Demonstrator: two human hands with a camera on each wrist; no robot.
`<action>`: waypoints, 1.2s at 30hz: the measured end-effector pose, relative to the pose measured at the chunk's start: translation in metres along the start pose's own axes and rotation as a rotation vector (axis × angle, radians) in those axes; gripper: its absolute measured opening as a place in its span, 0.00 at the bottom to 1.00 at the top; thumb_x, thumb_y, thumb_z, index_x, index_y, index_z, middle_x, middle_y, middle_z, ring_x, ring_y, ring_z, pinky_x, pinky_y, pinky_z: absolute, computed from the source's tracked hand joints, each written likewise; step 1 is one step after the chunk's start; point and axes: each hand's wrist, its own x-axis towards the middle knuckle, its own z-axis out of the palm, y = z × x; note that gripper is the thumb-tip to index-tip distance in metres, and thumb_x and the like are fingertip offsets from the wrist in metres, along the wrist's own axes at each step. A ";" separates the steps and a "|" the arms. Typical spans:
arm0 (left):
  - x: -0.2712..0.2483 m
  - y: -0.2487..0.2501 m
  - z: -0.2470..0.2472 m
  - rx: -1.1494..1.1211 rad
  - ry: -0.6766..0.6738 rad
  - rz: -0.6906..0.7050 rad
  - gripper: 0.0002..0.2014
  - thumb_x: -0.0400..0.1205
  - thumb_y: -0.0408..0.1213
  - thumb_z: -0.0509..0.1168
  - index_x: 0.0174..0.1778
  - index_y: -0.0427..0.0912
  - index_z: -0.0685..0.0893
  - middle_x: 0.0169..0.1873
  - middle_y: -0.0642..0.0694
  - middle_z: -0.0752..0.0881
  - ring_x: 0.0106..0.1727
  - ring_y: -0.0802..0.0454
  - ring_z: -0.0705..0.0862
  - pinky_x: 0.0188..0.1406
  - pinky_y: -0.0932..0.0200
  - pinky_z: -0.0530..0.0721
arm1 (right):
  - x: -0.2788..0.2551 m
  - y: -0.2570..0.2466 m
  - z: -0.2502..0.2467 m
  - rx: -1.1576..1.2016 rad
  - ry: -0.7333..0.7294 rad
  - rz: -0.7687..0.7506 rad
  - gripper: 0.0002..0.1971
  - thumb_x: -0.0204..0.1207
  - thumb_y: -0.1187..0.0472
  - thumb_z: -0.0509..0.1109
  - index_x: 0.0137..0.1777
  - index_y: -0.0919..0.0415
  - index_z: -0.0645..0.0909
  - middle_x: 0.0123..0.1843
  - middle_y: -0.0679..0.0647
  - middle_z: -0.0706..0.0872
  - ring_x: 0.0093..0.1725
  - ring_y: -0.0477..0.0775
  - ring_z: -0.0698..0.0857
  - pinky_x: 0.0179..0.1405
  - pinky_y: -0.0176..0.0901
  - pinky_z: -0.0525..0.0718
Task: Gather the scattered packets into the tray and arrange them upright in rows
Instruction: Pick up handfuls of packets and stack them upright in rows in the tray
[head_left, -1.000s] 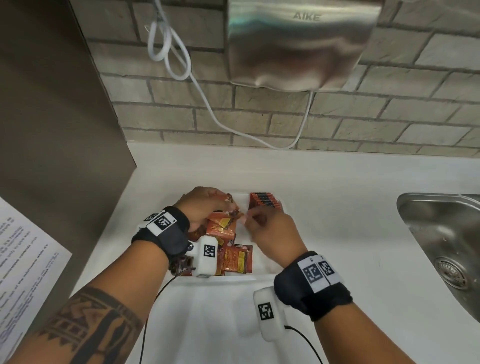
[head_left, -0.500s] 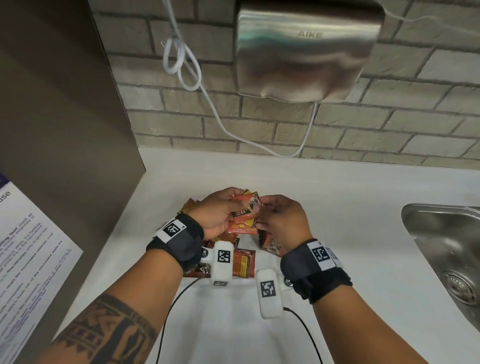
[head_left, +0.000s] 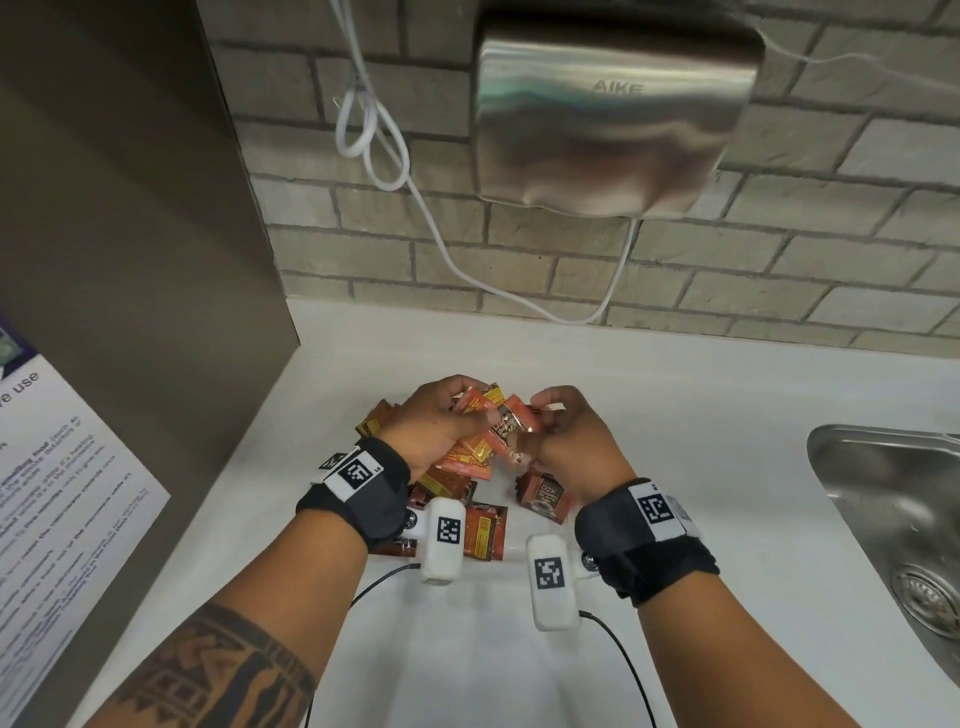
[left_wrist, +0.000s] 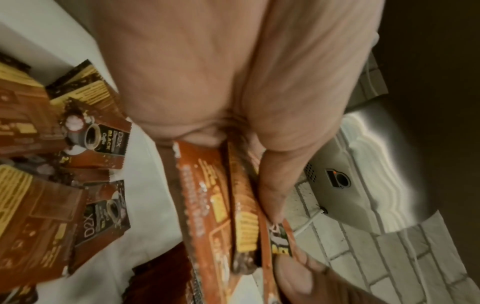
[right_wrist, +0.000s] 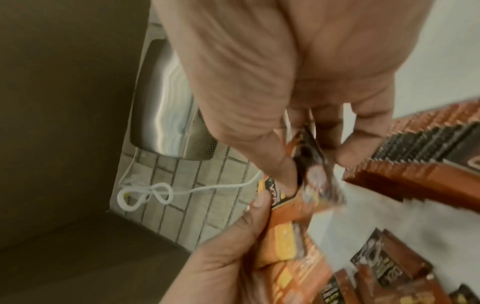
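A white counter (head_left: 675, 415) runs under a brick wall (head_left: 779, 270) with a steel hand dryer (head_left: 613, 114). Above it, the left hand (head_left: 431, 426) clutches a fanned stack (head_left: 470, 452) of orange packets, thumb and fingers curled round them. The right hand (head_left: 566, 441) pinches one packet (head_left: 511, 423) at the stack's edge. Loose packets (head_left: 483, 530) lie below in a white tray (head_left: 511, 548), beside an upright row (right_wrist: 426, 139). A sink (head_left: 893, 499) sits to the right, a cord (head_left: 374, 145) and a notice (head_left: 57, 499) to the left.
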 end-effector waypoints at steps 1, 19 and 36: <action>-0.001 0.002 0.000 0.030 0.001 0.013 0.11 0.79 0.36 0.78 0.56 0.44 0.89 0.52 0.40 0.93 0.58 0.36 0.90 0.67 0.33 0.84 | 0.001 0.001 -0.001 -0.039 -0.042 -0.008 0.20 0.63 0.64 0.81 0.52 0.54 0.78 0.49 0.60 0.89 0.47 0.65 0.91 0.50 0.66 0.90; 0.009 0.011 0.025 -0.073 0.141 -0.046 0.23 0.76 0.47 0.79 0.55 0.30 0.87 0.48 0.34 0.93 0.49 0.35 0.92 0.55 0.42 0.89 | 0.017 0.005 -0.017 0.014 -0.077 -0.102 0.17 0.71 0.52 0.82 0.55 0.51 0.80 0.48 0.55 0.91 0.41 0.54 0.92 0.51 0.56 0.91; 0.022 0.013 -0.010 0.053 0.159 0.005 0.15 0.88 0.24 0.60 0.47 0.43 0.91 0.47 0.39 0.93 0.51 0.33 0.91 0.54 0.39 0.89 | 0.012 -0.007 -0.001 0.060 0.411 -0.346 0.05 0.75 0.57 0.78 0.45 0.48 0.84 0.40 0.46 0.84 0.38 0.43 0.82 0.42 0.38 0.81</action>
